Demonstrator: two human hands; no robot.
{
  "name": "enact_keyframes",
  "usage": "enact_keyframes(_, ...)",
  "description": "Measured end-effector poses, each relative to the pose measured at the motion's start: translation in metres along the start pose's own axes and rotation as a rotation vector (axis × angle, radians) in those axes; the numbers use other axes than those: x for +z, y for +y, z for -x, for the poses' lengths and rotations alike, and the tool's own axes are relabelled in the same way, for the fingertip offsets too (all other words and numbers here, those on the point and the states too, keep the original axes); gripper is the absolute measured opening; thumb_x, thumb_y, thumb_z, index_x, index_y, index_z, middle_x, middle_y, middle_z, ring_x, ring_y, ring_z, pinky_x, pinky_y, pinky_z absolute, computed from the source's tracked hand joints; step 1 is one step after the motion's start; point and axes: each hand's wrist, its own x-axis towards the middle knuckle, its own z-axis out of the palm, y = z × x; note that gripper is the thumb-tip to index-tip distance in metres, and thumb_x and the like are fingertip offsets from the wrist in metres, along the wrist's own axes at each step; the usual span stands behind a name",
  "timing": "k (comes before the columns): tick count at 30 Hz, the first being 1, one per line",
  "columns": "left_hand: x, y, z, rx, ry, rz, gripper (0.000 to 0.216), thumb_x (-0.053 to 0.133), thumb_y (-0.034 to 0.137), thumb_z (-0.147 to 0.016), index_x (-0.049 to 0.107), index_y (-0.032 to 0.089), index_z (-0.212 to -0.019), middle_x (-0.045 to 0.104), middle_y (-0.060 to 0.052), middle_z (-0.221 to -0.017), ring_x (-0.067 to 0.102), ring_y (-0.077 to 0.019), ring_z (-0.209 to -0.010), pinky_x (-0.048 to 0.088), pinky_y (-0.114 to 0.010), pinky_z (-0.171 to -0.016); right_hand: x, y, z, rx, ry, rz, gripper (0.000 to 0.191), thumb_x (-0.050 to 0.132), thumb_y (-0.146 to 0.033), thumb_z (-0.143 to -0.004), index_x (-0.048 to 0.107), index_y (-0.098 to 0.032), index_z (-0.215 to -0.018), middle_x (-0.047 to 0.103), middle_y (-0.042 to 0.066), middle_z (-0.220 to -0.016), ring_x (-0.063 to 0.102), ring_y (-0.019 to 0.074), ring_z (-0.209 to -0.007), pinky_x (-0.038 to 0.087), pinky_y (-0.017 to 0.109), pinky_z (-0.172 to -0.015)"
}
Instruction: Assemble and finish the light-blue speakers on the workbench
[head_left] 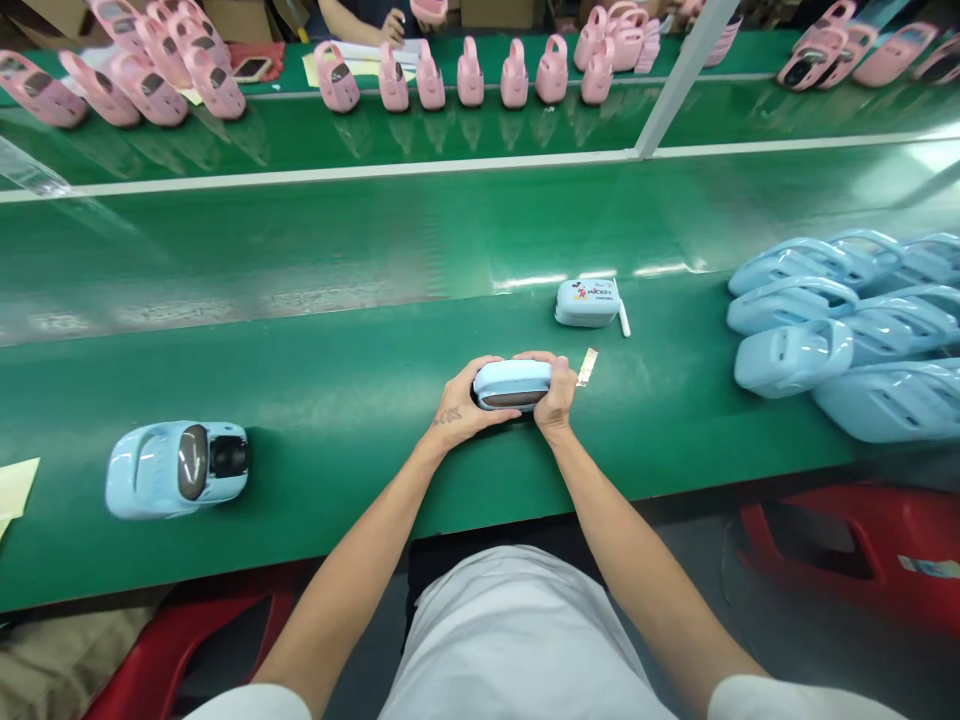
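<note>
Between both hands, close to the table's front edge, is a light-blue plastic casing (513, 377) with a dark glossy strip along its near side. My left hand (463, 405) grips its left end, thumb along the near edge. The right end is gripped by my right hand (556, 394); the casing's underside is hidden. Just right of that hand lies a small pale printed strip (588, 367). Farther back sits a light-blue case (586, 303) with a cartoon print and a white stick-like piece (624, 318) at its right side.
On the left of the green table (337, 460) stands a light-blue handled device (177, 469) with a dark window. Several blue handled casings (795, 355) crowd the right. Pink ones (470, 75) line the far bench, where another person's hand (393, 27) shows. Red chairs (900, 540) flank me.
</note>
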Motion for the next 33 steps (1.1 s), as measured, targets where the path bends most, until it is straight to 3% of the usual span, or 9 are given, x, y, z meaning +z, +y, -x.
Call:
enact_keyframes(5, -0.004, 0.004, 0.006, 0.019, -0.028, 0.014, 0.101, 0.097, 0.055, -0.062, 0.054, 0.021, -0.147, 0.065, -0.017, -0.150, 0.064, -0.0345, -0.138, 0.049, -0.048, -0.119, -0.025, -0.010, -0.006, 0.025, 0.000, -0.070, 0.079, 0.021, -0.074, -0.104, 0.076, -0.018, -0.113, 0.082, 0.016, -0.115, 0.079, 0.0279, -0.113, 0.062, 0.046, -0.099)
enact_keyframes(9, -0.013, 0.005, 0.001, 0.017, -0.028, -0.057, 0.085, 0.095, 0.052, -0.066, 0.061, 0.024, -0.139, 0.072, -0.011, -0.139, 0.070, -0.0329, -0.128, 0.056, -0.047, -0.112, -0.076, -0.018, 0.019, 0.021, 0.074, 0.018, 0.045, 0.062, -0.061, -0.097, 0.077, -0.020, -0.106, 0.084, 0.014, -0.105, 0.081, 0.0269, -0.094, 0.066, 0.044, -0.088)
enact_keyframes(12, -0.027, -0.002, -0.039, -0.051, 0.122, -0.097, 0.083, 0.095, 0.054, -0.065, 0.061, 0.022, -0.133, 0.077, -0.007, -0.121, 0.075, -0.0290, -0.113, 0.062, -0.041, -0.099, -0.108, -0.016, 0.042, 0.024, 0.098, 0.125, 0.031, 0.072, -0.050, -0.092, 0.079, -0.021, -0.096, 0.082, 0.009, -0.085, 0.078, 0.0245, -0.070, 0.066, 0.039, -0.068)
enact_keyframes(15, -0.049, -0.005, -0.106, -0.115, 0.427, -0.172, 0.086, 0.092, 0.062, -0.067, 0.057, 0.018, -0.132, 0.076, -0.006, -0.120, 0.073, -0.0257, -0.111, 0.060, -0.043, -0.100, -0.118, -0.012, 0.053, 0.010, 0.085, 0.209, 0.026, 0.069, -0.045, -0.092, 0.080, -0.022, -0.091, 0.080, 0.007, -0.074, 0.076, 0.0241, -0.062, 0.064, 0.037, -0.060)
enact_keyframes(20, -0.084, 0.007, -0.180, -0.093, 0.575, -0.184, 0.076, 0.080, 0.070, -0.081, 0.053, 0.021, -0.132, 0.067, -0.007, -0.136, 0.056, -0.0362, -0.143, 0.043, -0.061, -0.120, -0.110, -0.013, 0.045, -0.054, 0.015, 0.301, 0.018, 0.068, -0.035, -0.090, 0.083, -0.024, -0.089, 0.082, 0.006, -0.076, 0.077, 0.0255, -0.064, 0.064, 0.037, -0.062)
enact_keyframes(25, -0.095, 0.008, -0.189, -0.096, 0.588, -0.128, 0.088, 0.083, 0.071, -0.076, 0.045, 0.025, -0.141, 0.058, -0.004, -0.145, 0.048, -0.0460, -0.148, 0.036, -0.072, -0.123, -0.098, -0.014, 0.039, -0.108, 0.034, 0.357, 0.021, 0.063, -0.031, -0.093, 0.083, -0.026, -0.085, 0.081, 0.003, -0.074, 0.076, 0.0237, -0.060, 0.062, 0.034, -0.059)
enact_keyframes(28, -0.094, 0.001, -0.193, -0.130, 0.635, -0.114, 0.109, 0.089, 0.068, -0.068, 0.035, 0.020, -0.151, 0.046, -0.008, -0.158, 0.039, -0.0473, -0.154, 0.029, -0.069, -0.129, -0.100, -0.013, 0.037, -0.125, 0.087, 0.391, 0.018, 0.066, -0.032, -0.091, 0.082, -0.026, -0.085, 0.081, 0.003, -0.075, 0.074, 0.0212, -0.059, 0.062, 0.031, -0.058)
enact_keyframes(30, -0.092, -0.004, -0.188, -0.139, 0.673, -0.085, 0.119, 0.090, 0.068, -0.065, 0.029, 0.021, -0.155, 0.038, -0.009, -0.164, 0.032, -0.0486, -0.157, 0.027, -0.067, -0.132, -0.118, -0.017, 0.030, -0.126, 0.195, 0.426, 0.021, 0.065, -0.036, -0.092, 0.081, -0.024, -0.088, 0.080, 0.005, -0.078, 0.073, 0.0208, -0.063, 0.061, 0.031, -0.060)
enact_keyframes(33, -0.088, -0.016, -0.161, -0.131, 0.696, 0.048, 0.112, 0.088, 0.065, -0.067, 0.029, 0.026, -0.154, 0.039, -0.011, -0.164, 0.038, -0.0474, -0.156, 0.035, -0.067, -0.127, -0.176, -0.030, 0.001, -0.110, 0.479, 0.524, 0.032, 0.057, -0.045, -0.095, 0.077, -0.020, -0.100, 0.078, 0.012, -0.095, 0.073, 0.0247, -0.080, 0.062, 0.038, -0.073)
